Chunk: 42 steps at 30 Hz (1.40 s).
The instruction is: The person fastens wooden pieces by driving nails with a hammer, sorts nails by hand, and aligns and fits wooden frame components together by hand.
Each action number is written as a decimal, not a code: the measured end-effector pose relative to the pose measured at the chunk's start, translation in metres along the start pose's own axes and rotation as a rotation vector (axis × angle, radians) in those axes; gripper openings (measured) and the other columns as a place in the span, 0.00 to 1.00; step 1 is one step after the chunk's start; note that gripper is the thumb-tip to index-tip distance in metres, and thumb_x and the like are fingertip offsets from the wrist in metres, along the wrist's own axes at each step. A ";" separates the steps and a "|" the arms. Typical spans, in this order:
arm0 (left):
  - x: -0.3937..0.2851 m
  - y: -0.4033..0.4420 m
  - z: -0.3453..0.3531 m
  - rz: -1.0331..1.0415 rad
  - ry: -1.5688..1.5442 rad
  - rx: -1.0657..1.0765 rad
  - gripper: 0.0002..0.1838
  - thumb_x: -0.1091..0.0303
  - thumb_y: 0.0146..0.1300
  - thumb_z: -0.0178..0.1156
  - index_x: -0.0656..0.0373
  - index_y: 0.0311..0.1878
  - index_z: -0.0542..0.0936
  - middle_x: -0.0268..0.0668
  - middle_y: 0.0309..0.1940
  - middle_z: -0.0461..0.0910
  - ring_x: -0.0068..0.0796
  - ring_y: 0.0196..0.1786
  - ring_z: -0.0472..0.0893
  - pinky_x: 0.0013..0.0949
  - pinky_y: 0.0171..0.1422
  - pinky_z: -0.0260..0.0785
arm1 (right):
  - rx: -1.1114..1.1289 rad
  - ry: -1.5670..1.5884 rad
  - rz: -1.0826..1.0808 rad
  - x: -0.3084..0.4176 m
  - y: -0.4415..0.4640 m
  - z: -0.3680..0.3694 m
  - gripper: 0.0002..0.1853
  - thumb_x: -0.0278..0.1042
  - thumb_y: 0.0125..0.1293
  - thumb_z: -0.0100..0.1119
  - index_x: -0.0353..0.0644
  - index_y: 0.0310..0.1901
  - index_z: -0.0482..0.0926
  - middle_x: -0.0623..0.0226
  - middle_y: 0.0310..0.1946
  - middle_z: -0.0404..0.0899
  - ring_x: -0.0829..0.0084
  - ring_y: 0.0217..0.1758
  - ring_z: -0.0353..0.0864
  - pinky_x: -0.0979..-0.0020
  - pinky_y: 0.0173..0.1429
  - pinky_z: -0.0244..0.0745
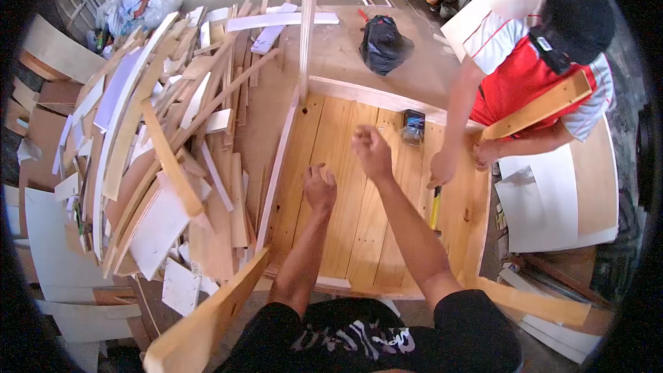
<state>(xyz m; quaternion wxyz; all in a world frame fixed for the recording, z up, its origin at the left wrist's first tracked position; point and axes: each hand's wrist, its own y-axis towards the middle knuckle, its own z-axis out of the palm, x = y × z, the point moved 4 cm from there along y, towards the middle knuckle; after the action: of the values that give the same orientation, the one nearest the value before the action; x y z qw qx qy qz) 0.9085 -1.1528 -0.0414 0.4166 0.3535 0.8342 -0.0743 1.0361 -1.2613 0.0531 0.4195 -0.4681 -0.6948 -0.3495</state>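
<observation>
Frame [281,159] below both hands: boards [366,235] laid, sides up, posts [309,34] at corners, one at co-worker's hand [485,155]. Fixing left: unclear. Left hand [320,188]: grip loose, seemingly released. Right hand [373,153]: curled, cannot tell if pinching.

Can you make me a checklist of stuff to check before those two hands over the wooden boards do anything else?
1. Left hand away from the yellow tool: ok, it's over the boards, well to the left.
2. Right hand empty: cannot tell, its fingers are curled.
3. Yellow tool put away: not ok, it's right by the other person's hand.
4. Small dark container off the boards: not ok, it's by the far edge.
5. Far-left post firmly fixed: cannot tell, though it stands at its corner.
6. Scrap pile outside the frame: ok.
</observation>
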 end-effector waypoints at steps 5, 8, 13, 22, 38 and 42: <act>0.046 -0.001 0.045 -0.052 -0.126 -0.008 0.12 0.67 0.62 0.61 0.60 0.47 0.78 0.49 0.52 0.75 0.54 0.57 0.72 0.49 0.60 0.69 | -0.178 -0.321 -0.200 -0.033 0.147 0.012 0.28 0.34 0.59 0.66 0.34 0.59 0.70 0.48 0.48 0.80 0.49 0.56 0.78 0.55 0.61 0.72; 0.039 -0.002 0.041 -0.298 -0.452 0.045 0.11 0.67 0.62 0.61 0.61 0.46 0.77 0.49 0.53 0.73 0.54 0.57 0.72 0.51 0.62 0.67 | -0.283 -0.466 -0.412 -0.050 0.225 0.010 0.32 0.38 0.59 0.65 0.34 0.63 0.67 0.46 0.56 0.75 0.45 0.63 0.71 0.52 0.68 0.65; 0.040 -0.002 0.047 0.226 0.332 0.050 0.10 0.68 0.62 0.61 0.59 0.45 0.77 0.49 0.54 0.72 0.55 0.57 0.71 0.53 0.61 0.67 | -0.337 -0.902 -0.458 -0.093 0.304 0.006 0.36 0.48 0.62 0.61 0.36 0.66 0.65 0.49 0.60 0.76 0.48 0.67 0.69 0.50 0.74 0.59; 0.029 0.000 0.042 0.209 0.393 0.104 0.11 0.64 0.64 0.60 0.60 0.45 0.77 0.50 0.54 0.71 0.55 0.56 0.71 0.53 0.63 0.65 | 0.417 -0.756 -0.226 -0.104 0.280 0.039 0.24 0.37 0.61 0.53 0.53 0.60 0.80 0.52 0.54 0.82 0.53 0.55 0.82 0.61 0.63 0.75; 0.026 -0.002 0.047 0.204 0.420 0.110 0.12 0.64 0.63 0.60 0.59 0.46 0.77 0.49 0.55 0.71 0.55 0.58 0.71 0.54 0.61 0.65 | 0.431 -1.072 -0.055 -0.148 0.304 0.025 0.16 0.38 0.64 0.54 0.40 0.50 0.83 0.51 0.50 0.83 0.53 0.56 0.80 0.56 0.63 0.73; 0.023 -0.001 0.040 0.199 0.421 0.074 0.13 0.64 0.62 0.60 0.60 0.46 0.77 0.50 0.56 0.71 0.55 0.58 0.71 0.54 0.62 0.65 | 0.346 -0.978 -0.443 -0.072 0.279 0.032 0.16 0.41 0.64 0.53 0.46 0.49 0.83 0.56 0.53 0.81 0.55 0.59 0.78 0.56 0.66 0.72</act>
<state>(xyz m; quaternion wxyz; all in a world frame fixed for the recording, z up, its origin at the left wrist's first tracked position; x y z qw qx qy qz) 0.9242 -1.1583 -0.0840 0.2256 0.4567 0.8604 0.0119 1.3060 -1.1704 0.0004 0.0359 -0.3427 -0.9373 -0.0525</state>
